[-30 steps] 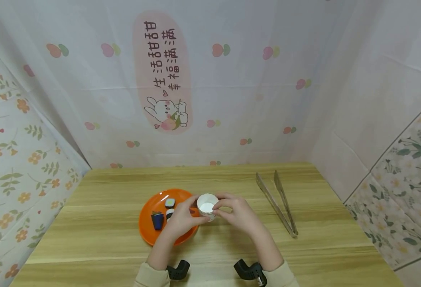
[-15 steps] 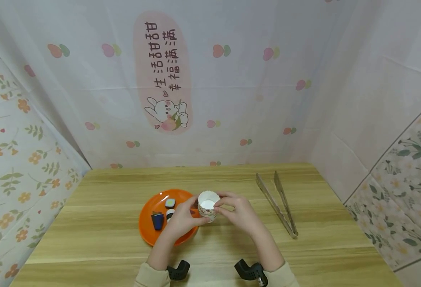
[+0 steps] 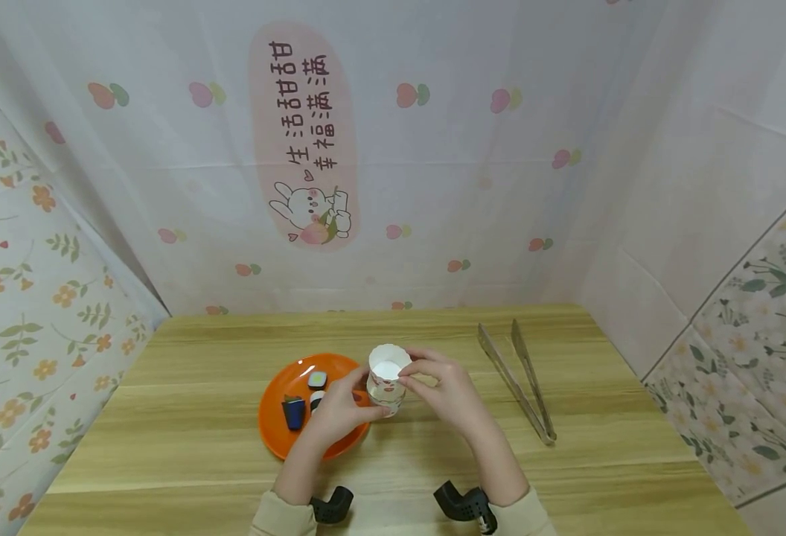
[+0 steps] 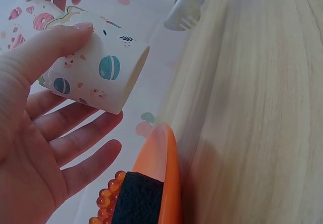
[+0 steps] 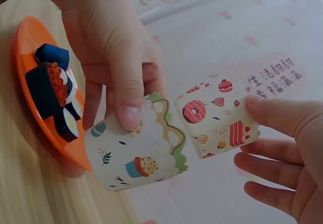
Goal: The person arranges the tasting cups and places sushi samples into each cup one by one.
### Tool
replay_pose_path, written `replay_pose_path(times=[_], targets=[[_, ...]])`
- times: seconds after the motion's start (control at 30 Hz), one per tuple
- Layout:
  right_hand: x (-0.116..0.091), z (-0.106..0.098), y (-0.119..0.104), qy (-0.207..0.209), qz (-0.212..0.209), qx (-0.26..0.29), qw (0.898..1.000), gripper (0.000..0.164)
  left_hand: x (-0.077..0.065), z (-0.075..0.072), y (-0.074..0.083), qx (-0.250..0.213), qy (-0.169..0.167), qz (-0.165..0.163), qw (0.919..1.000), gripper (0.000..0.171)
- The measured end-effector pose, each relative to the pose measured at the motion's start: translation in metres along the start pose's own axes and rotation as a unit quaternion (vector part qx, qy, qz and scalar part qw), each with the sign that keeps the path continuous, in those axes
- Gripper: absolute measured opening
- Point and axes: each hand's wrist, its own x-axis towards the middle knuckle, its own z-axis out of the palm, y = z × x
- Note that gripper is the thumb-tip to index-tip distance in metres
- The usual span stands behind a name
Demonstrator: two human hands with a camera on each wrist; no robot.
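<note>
My left hand (image 3: 339,413) grips a stack of white paper baking cups (image 5: 136,148) printed with cupcakes and macarons. More than one scalloped rim, green and tan, shows at its mouth. With thumb and fingers, my right hand (image 3: 443,387) pinches the edge of another paper baking cup (image 5: 217,115), printed with red donuts and cake. That cup's narrow base is close to the stack's mouth; its white inside faces up in the head view. Below the left hand lies an orange plate (image 3: 272,424) carrying several sushi pieces, one a roe-topped sushi (image 5: 49,90); the left hand hides part of the plate.
Metal tongs (image 3: 520,387) lie spread on the wooden table (image 3: 607,447), right of the hands. Printed cloth (image 3: 446,208) hangs behind the table and at both sides. A dark blue sushi piece (image 3: 294,412) and a small roll (image 3: 317,380) sit on the plate.
The red-printed cup has risen out of the stack, drawn up and away by my right hand. My left hand stays nearly still with the stack; plate and tongs have not moved.
</note>
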Motion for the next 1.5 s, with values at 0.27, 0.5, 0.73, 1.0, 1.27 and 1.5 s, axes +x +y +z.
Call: replay_pose_path(times=[0.27, 0.5, 0.73, 1.0, 1.27, 1.5], targets=[[0.004, -0.004, 0.002, 0.029, 0.026, 0.007, 0.999, 0.007, 0.000, -0.005, -0.001, 0.004, 0.012, -0.007, 0.9999, 0.064], [0.006, -0.005, 0.013, 0.053, 0.047, -0.006, 0.997, 0.005, 0.000, -0.009, -0.003, 0.006, 0.025, -0.025, 0.9994, 0.067], [0.006, -0.003, 0.027, 0.069, 0.075, -0.023, 0.994, 0.005, 0.000, -0.012, -0.005, 0.011, 0.033, -0.036, 0.9987, 0.067], [0.004, 0.003, 0.042, 0.067, 0.108, -0.027, 0.992, 0.006, 0.000, -0.012, -0.004, 0.006, 0.029, -0.030, 0.9991, 0.066], [0.003, 0.011, 0.054, 0.058, 0.134, -0.029, 0.989, 0.007, -0.001, -0.012, -0.004, 0.014, 0.029, -0.029, 0.9991, 0.067], [0.001, 0.019, 0.064, 0.048, 0.139, -0.031, 0.989, 0.007, -0.002, -0.012, -0.002, 0.015, 0.027, -0.028, 0.9991, 0.068]])
